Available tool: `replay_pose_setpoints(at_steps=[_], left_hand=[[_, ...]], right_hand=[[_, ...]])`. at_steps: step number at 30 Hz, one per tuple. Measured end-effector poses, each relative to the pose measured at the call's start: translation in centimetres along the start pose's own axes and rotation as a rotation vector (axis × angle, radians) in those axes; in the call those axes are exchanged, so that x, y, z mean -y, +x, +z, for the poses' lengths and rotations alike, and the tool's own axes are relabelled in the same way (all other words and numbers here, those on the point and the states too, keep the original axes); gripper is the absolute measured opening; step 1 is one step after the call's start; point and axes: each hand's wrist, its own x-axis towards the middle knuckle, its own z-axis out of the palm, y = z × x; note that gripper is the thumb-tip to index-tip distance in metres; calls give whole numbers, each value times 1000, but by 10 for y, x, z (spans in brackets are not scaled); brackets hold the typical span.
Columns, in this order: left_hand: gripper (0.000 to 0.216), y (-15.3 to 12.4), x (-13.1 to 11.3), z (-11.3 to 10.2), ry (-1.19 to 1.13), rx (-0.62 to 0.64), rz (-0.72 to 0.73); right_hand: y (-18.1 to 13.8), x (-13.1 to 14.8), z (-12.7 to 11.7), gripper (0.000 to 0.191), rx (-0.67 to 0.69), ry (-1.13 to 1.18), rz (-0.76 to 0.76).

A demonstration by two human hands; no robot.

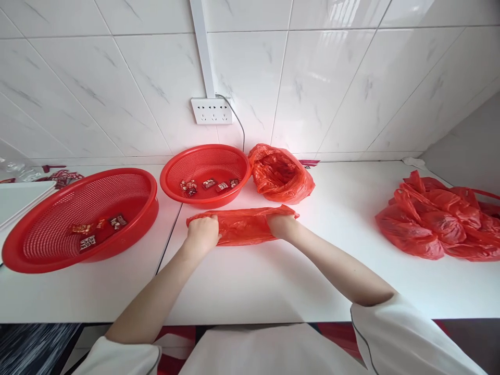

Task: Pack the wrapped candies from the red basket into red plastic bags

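Note:
A thin red plastic bag (pixel 246 229) is stretched sideways between my two hands, low over the white table. My left hand (pixel 202 234) is closed round its left end, thumb toward the middle. At the other end my right hand (pixel 282 226) grips the bag, its fingers mostly hidden in the plastic. Just beyond my left hand stands a small red colander (pixel 167 179) with several wrapped candies (pixel 209 184) at the bottom. Behind my right hand sits another red plastic bag (pixel 283 177), its mouth open and rim rolled outward.
A larger red colander (pixel 142 224) with a few wrapped candies (pixel 88 242) stands at the left. Knotted red bags (pixel 441 219) are heaped at the right. A socket strip (pixel 212 111) with a cable is on the tiled wall. A white lid-like panel (pixel 23 200) lies far left.

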Motion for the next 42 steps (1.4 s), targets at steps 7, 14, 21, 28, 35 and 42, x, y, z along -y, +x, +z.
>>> replay_pose_setpoints(at_steps=[7,14,21,28,35,42], left_hand=[[34,2,-27,23,-173,-16,378],[113,11,11,56,-376,399,453],[40,-12,5,24,-581,21,532],[81,3,6,56,-438,-89,561],[89,27,31,79,-657,33,553],[84,26,35,80,-673,70,513]], right_hand=[[4,19,5,29,53,-135,-219],[8,-25,12,90,302,-126,-271],[2,-8,-6,32,81,98,-504],[6,-10,28,82,33,94,-487],[8,-38,45,109,315,189,-204],[7,-38,42,105,367,151,-197]])
